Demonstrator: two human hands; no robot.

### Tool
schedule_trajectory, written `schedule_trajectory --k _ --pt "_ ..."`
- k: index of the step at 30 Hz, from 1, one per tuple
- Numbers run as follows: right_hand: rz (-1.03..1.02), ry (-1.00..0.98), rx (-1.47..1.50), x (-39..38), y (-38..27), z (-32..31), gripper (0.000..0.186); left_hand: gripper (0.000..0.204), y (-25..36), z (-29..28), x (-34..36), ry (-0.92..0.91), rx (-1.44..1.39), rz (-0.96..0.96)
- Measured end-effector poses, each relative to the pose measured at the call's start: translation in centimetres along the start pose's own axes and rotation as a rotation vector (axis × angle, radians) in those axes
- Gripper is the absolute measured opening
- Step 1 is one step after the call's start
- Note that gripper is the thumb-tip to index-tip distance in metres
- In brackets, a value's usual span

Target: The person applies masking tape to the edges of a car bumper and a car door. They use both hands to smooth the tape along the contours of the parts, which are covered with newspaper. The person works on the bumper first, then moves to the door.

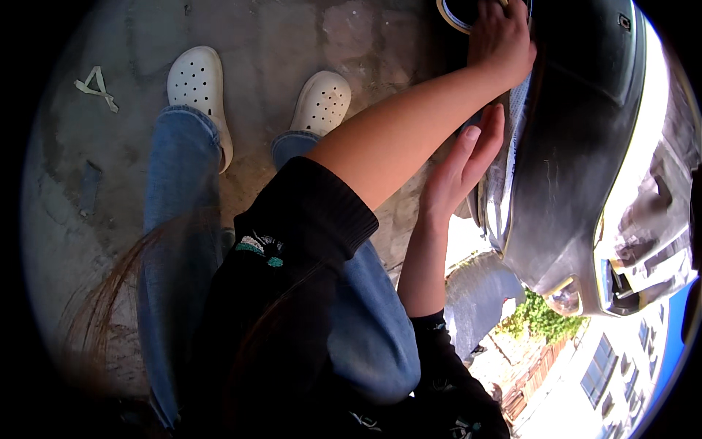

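Note:
Up by the top edge, my left hand (503, 45) is closed round a roll of tape (454, 19), a tan ring partly cut off by the frame. Its fingertips are partly hidden. Below it, my right hand (462, 167) has its fingers stretched out and its thumb apart, holding nothing. The fingers lie close to a printed paper strip (516, 121) along the lower edge of a dark car panel (567, 157). Whether they touch the strip, I cannot tell.
Clear plastic sheeting (653, 208) covers part of the car at the right. A crumpled strip of tape (96, 89) lies on the stone paving at the left. My white clogs (196, 82) stand near the car. A building (603, 366) and green plants (545, 320) show beyond.

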State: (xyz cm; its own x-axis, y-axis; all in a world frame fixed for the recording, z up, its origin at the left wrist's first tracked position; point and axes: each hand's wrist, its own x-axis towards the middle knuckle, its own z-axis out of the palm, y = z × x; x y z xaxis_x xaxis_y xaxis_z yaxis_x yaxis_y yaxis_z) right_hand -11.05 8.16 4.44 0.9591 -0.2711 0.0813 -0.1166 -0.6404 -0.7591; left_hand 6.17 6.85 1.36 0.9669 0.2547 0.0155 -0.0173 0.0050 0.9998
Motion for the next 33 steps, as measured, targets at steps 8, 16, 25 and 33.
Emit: schedule_trajectory --k 8,16,25,33 --pt "0.197 0.029 -0.450 -9.5 3.6 -8.3 0.063 0.053 1.7 -2.4 4.0 -0.220 0.043 -0.320" --pt "0.314 -0.074 -0.300 -14.2 0.4 -13.6 0.035 0.056 -0.5 -8.2 3.2 -0.479 0.337 -0.257" --pt "0.088 -0.050 0.159 -16.3 -16.0 -15.0 0.046 0.070 17.7 -28.2 -14.4 -1.220 -0.452 -0.355" --pt "-0.278 -0.011 0.032 -20.4 -24.9 -14.5 0.038 0.076 27.9 -37.3 -22.7 -1.107 -0.183 -0.254"
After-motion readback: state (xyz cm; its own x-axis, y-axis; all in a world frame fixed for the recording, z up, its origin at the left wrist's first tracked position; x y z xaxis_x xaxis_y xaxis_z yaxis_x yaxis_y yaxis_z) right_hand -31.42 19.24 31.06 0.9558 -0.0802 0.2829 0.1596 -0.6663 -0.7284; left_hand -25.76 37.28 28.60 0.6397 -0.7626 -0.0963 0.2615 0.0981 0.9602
